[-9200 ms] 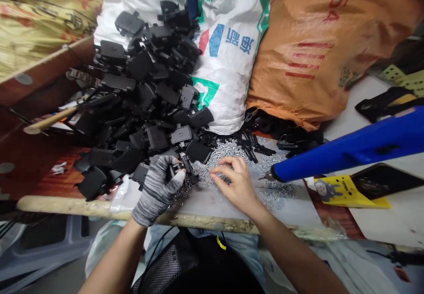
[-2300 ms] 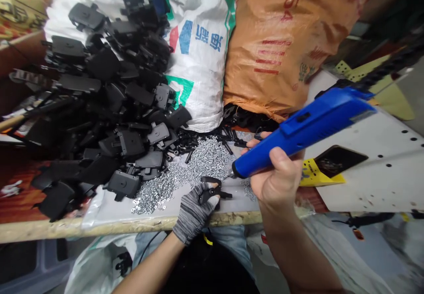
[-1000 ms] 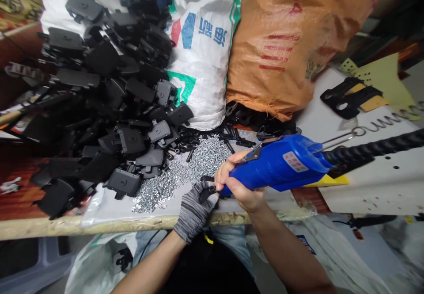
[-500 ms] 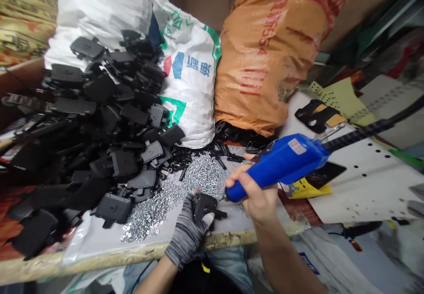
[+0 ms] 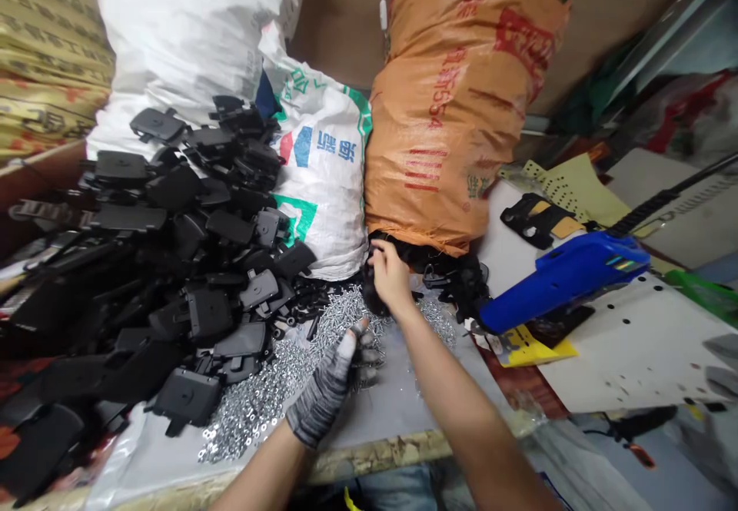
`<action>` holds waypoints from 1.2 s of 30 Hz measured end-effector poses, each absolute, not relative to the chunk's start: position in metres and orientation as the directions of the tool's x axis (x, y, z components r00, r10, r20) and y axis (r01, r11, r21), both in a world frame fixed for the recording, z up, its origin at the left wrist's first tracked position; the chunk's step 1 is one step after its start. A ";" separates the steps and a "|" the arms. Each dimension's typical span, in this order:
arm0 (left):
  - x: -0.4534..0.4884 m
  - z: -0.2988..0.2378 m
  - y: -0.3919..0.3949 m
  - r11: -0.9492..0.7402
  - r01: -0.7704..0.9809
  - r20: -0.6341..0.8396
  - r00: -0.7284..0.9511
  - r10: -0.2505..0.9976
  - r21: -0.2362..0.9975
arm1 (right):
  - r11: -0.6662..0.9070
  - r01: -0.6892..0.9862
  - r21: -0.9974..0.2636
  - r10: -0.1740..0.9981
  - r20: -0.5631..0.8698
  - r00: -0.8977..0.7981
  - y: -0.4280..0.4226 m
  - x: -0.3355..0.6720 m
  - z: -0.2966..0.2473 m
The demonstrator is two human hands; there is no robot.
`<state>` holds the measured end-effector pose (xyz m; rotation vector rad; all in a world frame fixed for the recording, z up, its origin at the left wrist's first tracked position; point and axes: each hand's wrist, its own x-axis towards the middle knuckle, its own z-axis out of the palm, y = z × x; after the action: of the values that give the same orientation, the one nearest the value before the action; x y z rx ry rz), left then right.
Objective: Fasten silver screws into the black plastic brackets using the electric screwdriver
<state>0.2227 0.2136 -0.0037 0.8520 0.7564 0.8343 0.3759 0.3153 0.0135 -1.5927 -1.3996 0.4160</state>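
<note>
My left hand (image 5: 334,384), in a grey striped glove with bare fingertips, is over the near side of a heap of small silver screws (image 5: 340,311). Its fingers are half bent and apart, and nothing shows in them. My bare right hand (image 5: 393,280) reaches past the screws to the foot of the orange sack. Its fingers are closed on a dark black plastic part (image 5: 374,296), blurred and partly covered by the hand. The blue electric screwdriver (image 5: 559,277) rests at the right, out of both hands. Silver nuts (image 5: 247,411) are spread left of my left hand.
Black plastic housings (image 5: 190,396) are piled high on the left. Behind stand a white sack (image 5: 328,188) and an orange sack (image 5: 427,134). A white board (image 5: 623,357), a yellow card (image 5: 536,348) and a black strap piece (image 5: 522,219) lie right. The table edge (image 5: 397,449) runs nearest me.
My right hand has let go of the screwdriver, which now lies further right, and has moved to the sack's foot. The black part has left my left hand, whose fingers have loosened.
</note>
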 end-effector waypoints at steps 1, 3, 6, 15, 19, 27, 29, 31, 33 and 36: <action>0.220 -0.004 0.216 0.437 -0.305 -0.263 0.473 0.841 0.846 | 0.057 0.591 -0.805 0.919 0.274 0.285 0.342 0.387 0.017; 0.212 -0.005 0.219 0.448 -0.279 -0.282 0.478 0.832 0.849 | 0.001 0.599 -0.801 0.939 0.206 0.275 0.381 0.408 0.021; 0.203 -0.005 0.222 0.256 -0.173 -0.181 0.360 0.915 0.951 | -0.015 0.589 -0.808 0.944 0.183 0.275 0.390 0.422 0.019; 0.197 -0.004 0.227 -0.336 0.197 0.329 0.067 0.942 0.921 | 0.073 0.269 -0.960 0.996 0.060 -0.059 0.224 0.390 0.014; 0.191 0.015 0.213 -0.390 0.229 0.314 0.308 0.898 0.892 | 0.146 0.376 -0.915 0.951 0.234 0.200 0.180 0.379 0.017; 0.192 0.032 0.167 -0.316 0.166 0.137 0.651 0.747 0.934 | 0.298 0.541 -0.786 0.952 0.282 -0.114 0.144 0.366 0.028; 0.191 0.032 0.159 -0.174 0.117 0.072 0.589 0.805 0.978 | 0.336 0.568 -0.752 0.938 0.324 -0.126 0.137 0.366 0.027; 0.190 0.031 0.154 -0.008 0.020 -0.004 0.564 0.826 1.000 | 0.326 0.551 -0.768 0.942 0.314 -0.120 0.132 0.367 0.026; 0.191 0.031 0.149 0.121 -0.086 -0.050 0.575 0.816 0.989 | 0.281 0.501 -0.819 0.960 0.246 -0.136 0.130 0.366 0.025; 0.193 0.031 0.145 0.159 -0.143 -0.053 0.560 0.827 0.977 | 0.265 0.486 -0.833 0.964 0.236 -0.121 0.129 0.362 0.022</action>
<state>0.1929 0.1446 0.0309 1.2197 0.6989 0.7800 0.3616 0.1286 0.0224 -1.3350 -1.7370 0.7535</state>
